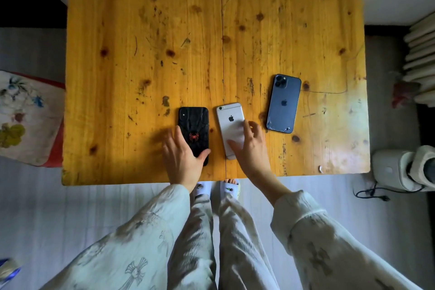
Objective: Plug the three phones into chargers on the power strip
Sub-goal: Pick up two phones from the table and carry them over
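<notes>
Three phones lie face down near the front edge of a yellow wooden table (164, 30). The black phone (196, 125) with a red spider emblem is on the left, and my left hand (182, 158) rests over its lower left part, fingers around its edges. The silver phone (229, 120) lies in the middle, and my right hand (249, 148) covers its lower half, thumb and fingers on its sides. To the right, untouched, lies the blue phone (283, 103), with cracked lower corners. No power strip or charger shows.
A flower-patterned cushion (26, 115) sits left of the table. A white radiator (421, 59) stands at the right, with a white appliance (404, 169) and its black cord and plug (372, 194) on the floor below it. My slippered feet are under the table edge.
</notes>
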Demonstrator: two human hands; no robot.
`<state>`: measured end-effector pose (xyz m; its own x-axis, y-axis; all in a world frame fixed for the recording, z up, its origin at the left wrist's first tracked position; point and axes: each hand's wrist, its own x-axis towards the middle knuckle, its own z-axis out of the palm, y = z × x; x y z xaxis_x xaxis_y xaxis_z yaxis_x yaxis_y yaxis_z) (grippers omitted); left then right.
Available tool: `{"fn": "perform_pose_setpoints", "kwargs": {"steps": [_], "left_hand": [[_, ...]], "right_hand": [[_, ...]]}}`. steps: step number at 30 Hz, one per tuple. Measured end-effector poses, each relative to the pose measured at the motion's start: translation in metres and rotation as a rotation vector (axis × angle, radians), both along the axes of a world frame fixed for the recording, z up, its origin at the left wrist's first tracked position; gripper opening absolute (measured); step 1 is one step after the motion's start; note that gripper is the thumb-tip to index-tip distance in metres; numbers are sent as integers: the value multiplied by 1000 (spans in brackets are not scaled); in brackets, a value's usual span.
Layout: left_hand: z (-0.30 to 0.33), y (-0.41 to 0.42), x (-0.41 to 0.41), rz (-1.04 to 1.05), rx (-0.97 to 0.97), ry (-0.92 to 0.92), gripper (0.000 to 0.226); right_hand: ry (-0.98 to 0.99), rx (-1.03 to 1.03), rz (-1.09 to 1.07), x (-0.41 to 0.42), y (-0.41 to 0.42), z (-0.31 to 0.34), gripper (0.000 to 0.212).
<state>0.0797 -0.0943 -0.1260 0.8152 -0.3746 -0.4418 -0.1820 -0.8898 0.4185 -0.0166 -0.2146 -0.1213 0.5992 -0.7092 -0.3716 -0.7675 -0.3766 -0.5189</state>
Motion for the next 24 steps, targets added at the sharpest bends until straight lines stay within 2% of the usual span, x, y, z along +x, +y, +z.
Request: {"fn": "perform_pose_setpoints", "kwargs": {"steps": [3, 6, 11, 16, 24], "left_hand": [[1, -12, -2, -19, 79, 12, 100], [4, -23, -9, -34, 114, -2, 97], [6, -26, 9, 60, 116, 49, 101], [2, -16, 23, 179, 47, 185, 78], [10, -26, 26, 147, 132, 236, 68]], "right_hand": [[177, -60, -13, 15, 2, -2, 72], [232, -27, -94, 24, 7, -1, 72], [254, 99, -282, 29, 2, 2, 75], [257, 121, -339, 19, 5, 1, 79], [192, 169, -416, 13, 2, -1, 61]]}}
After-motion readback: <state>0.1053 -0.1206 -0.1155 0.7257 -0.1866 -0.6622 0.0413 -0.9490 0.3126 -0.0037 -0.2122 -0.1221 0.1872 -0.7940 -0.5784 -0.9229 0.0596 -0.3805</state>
